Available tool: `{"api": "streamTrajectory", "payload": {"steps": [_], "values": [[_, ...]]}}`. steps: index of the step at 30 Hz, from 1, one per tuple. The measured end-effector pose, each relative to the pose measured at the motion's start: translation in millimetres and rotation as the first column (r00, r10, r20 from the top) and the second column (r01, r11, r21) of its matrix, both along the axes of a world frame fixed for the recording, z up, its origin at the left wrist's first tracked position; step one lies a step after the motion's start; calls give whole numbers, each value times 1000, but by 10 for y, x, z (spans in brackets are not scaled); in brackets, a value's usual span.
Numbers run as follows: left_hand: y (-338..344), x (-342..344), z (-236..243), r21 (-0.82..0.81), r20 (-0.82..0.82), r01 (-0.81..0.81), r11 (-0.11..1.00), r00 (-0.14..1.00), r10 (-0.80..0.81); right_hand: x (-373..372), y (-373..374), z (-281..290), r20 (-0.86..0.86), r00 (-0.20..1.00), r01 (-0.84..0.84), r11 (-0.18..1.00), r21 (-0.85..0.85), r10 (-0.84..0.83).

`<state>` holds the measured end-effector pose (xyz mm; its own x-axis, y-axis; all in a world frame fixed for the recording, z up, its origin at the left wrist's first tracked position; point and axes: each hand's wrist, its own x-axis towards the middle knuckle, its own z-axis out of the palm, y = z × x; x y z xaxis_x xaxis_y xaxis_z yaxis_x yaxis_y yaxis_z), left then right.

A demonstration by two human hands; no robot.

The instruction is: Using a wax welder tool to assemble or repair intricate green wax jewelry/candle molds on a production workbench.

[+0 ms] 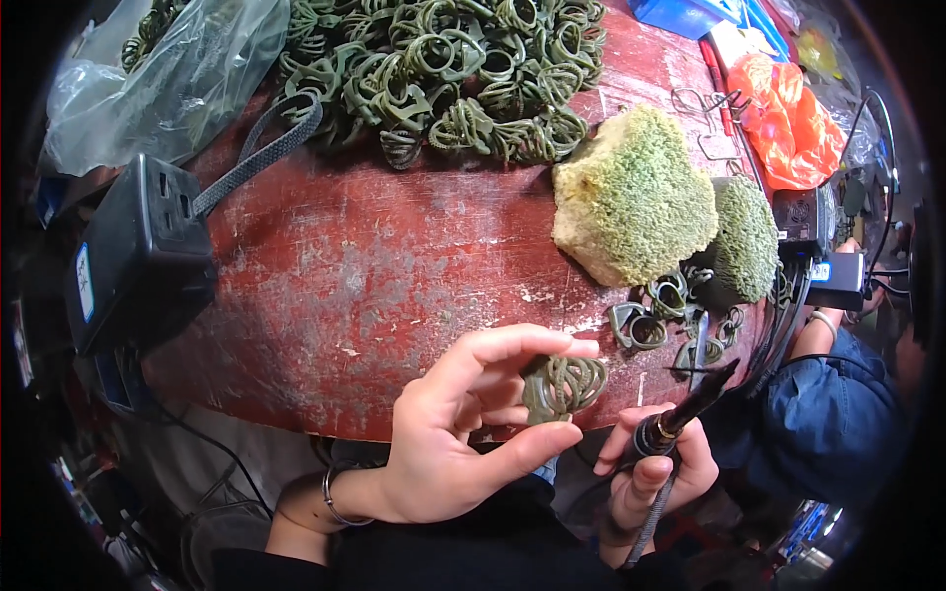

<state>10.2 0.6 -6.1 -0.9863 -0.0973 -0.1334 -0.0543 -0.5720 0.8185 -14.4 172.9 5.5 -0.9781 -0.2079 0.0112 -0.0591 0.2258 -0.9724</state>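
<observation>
My left hand (pixel 453 443) grips a green openwork ring piece (pixel 564 387) between fingertips and thumb, above the near edge of the table. To its right, my right hand (pixel 655 471) is closed round a black pen-like tool (pixel 685 409) with a corded tail, its dark tip pointing up and right beside the piece. Just beyond the hands lie several loose green ring pieces (pixel 642 325) and a pale green, crumbly-surfaced block (pixel 636 197), with a darker block (pixel 742 241) beside it.
A heap of green rings (pixel 434 69) covers the far red table (pixel 335 276). A black device (pixel 138 266) and plastic bag (pixel 148 89) sit left; an orange bag (pixel 783 128), blue container (pixel 690 15), power units (pixel 833 281) and cables sit right. Another person's arm (pixel 818 345) shows at right.
</observation>
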Motion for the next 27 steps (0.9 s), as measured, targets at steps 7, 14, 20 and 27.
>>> {"api": "streamTrajectory", "payload": {"steps": [7,14,20,27], "values": [[44,80,49,18,10,9,1000,1000,-9,-11,-164,173,108,990,-73,986,-147,89],[50,147,64,-4,35,30,1000,999,-30,36,-250,291,107,989,-109,988,110,97],[13,137,131,-14,26,95,995,995,-95,40,-252,312,99,988,-118,993,23,115],[-6,144,47,-192,-99,67,979,991,-87,107,-225,240,174,983,-31,994,-102,49]]}}
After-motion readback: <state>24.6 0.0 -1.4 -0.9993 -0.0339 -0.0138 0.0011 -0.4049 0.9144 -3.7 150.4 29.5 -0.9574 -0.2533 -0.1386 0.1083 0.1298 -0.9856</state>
